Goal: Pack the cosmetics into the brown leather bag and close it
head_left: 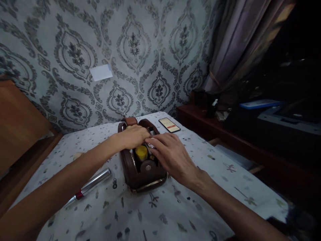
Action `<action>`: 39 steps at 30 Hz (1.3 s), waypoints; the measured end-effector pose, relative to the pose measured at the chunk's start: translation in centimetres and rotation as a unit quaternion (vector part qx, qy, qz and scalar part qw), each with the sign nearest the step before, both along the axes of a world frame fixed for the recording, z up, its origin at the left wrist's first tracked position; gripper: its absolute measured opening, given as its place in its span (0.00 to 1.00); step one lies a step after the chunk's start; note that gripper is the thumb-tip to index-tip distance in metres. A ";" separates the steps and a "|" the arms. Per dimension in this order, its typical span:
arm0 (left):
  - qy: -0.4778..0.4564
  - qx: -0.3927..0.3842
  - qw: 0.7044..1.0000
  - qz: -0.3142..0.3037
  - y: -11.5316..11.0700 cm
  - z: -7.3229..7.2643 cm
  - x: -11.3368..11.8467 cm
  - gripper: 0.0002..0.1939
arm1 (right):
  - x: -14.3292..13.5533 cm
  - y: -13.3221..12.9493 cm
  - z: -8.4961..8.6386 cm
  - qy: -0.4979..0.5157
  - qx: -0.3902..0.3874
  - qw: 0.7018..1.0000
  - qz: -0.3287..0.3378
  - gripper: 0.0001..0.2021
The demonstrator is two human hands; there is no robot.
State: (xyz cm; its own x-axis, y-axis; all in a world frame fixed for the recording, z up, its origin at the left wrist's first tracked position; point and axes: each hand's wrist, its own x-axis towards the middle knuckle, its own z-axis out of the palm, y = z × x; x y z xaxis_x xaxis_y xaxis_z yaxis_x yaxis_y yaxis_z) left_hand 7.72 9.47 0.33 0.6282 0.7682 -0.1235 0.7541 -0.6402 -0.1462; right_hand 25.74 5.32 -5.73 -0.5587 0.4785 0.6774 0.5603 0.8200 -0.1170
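Observation:
A brown leather toiletry bag (129, 174) lies unzipped on the patterned sheet, its opening facing up. My left hand (135, 135) reaches over the far half of the opening with curled fingers; whatever they may grip is hidden. From the right, my right hand (172, 152) reaches in, thumb and fingers closed around a shiny silver item (150, 144), mostly covered and too small to name. The fingertips of both hands are close together over the bag. Just below them, a yellow round-topped container (141, 153) sits inside the bag, beside a flap with a metal snap (148, 167).
A silver tube with a red band (96, 180) lies left of the bag, partly behind my left forearm. Beyond the bag to the right is a lit phone (169, 125). A patterned wall (132, 60) stands behind, with dark red wooden furniture (200, 117) at the right.

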 end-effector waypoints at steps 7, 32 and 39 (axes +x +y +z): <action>-0.032 0.020 0.998 -0.046 0.0 1.7 -1.2 0.10 | 0.2 0.1 0.8 0.031 0.006 0.999 -0.011 0.10; -0.499 -0.099 0.842 0.179 -0.1 2.2 -3.0 0.02 | -0.2 1.8 -0.1 0.031 -0.044 0.998 -0.025 0.07; -0.447 -0.115 0.862 0.208 2.2 1.6 -1.9 0.07 | -0.1 1.8 -0.4 0.030 -0.052 0.998 -0.019 0.09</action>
